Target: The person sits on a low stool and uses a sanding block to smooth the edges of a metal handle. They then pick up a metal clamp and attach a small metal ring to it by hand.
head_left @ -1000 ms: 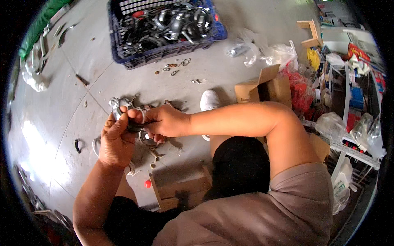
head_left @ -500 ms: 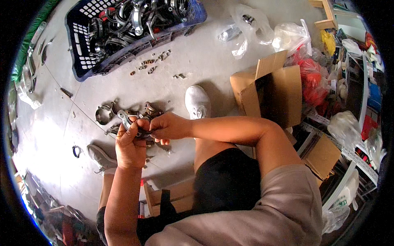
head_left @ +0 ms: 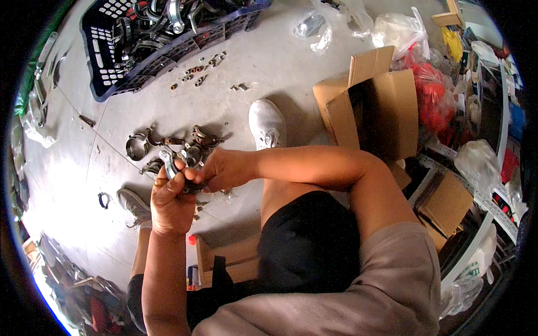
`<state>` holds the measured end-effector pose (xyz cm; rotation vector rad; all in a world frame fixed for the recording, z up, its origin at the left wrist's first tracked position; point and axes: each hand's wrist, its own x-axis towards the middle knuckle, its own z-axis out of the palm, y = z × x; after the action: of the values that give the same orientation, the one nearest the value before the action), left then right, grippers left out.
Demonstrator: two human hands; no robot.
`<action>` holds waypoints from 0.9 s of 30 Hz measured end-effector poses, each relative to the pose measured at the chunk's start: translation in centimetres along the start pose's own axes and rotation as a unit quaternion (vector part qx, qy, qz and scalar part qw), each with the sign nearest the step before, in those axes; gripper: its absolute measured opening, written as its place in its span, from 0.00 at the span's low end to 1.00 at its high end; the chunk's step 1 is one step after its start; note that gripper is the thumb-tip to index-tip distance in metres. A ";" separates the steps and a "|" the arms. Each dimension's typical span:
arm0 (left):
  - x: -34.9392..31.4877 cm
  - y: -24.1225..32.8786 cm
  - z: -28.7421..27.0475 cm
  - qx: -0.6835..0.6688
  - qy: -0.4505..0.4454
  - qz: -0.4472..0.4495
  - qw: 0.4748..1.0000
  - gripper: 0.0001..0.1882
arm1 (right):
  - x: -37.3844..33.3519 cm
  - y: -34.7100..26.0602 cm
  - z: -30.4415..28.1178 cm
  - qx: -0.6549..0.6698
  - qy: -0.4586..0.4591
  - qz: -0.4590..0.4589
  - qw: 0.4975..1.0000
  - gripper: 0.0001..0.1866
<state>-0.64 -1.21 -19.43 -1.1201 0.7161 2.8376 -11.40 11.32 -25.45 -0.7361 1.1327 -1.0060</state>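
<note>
A shiny metal pipe clamp [head_left: 169, 161] is gripped in my left hand [head_left: 174, 206], its curved band rising past the thumb and fingertips. My right hand [head_left: 228, 170] meets it from the right, fingers closed in a pinch at the clamp's near side. The fingers hide that side and whatever small part they pinch. Just beyond my hands, more pipe clamps lie on the floor, among them a round one [head_left: 136, 147] at the left and another [head_left: 204, 137] behind my right hand. A blue plastic basket [head_left: 101, 59] heaped with clamps stands farther off.
Small cylindrical nuts [head_left: 196, 70] are scattered before the basket. An open cardboard box [head_left: 339, 117] stands right of my white shoe [head_left: 266, 120]. Plastic bags [head_left: 428, 89] and a metal rack [head_left: 476, 193] line the right side. A small black ring [head_left: 103, 200] lies left.
The whole view has shifted, so the basket and floor things sit higher in the picture. Both hands stay on the pipe clamp, with the right fingers slightly repositioned.
</note>
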 end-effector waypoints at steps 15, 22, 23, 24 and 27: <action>-8.8 4.1 0.2 0.115 0.223 0.126 0.960 0.17 | 2.0 1.7 3.7 -0.239 -0.163 -0.169 0.942 0.15; -8.5 7.2 0.0 0.028 0.173 0.191 0.966 0.13 | 0.6 9.9 -4.9 -0.392 0.141 0.166 0.894 0.10; -8.2 7.4 -0.1 0.030 0.168 0.183 0.968 0.12 | 0.2 10.4 -6.1 -0.382 0.174 0.200 0.885 0.10; -8.1 7.5 -0.3 0.031 0.165 0.175 0.970 0.12 | -0.1 10.8 -7.1 -0.375 0.207 0.215 0.878 0.10; -7.8 7.7 -0.6 0.039 0.198 0.174 0.964 0.11 | -0.4 10.9 -9.7 -0.389 0.321 0.232 0.832 0.11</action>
<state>4.23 -7.15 -11.54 -1.7289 1.1389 2.8380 -17.83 16.03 -37.62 -0.6955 2.2584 -0.3209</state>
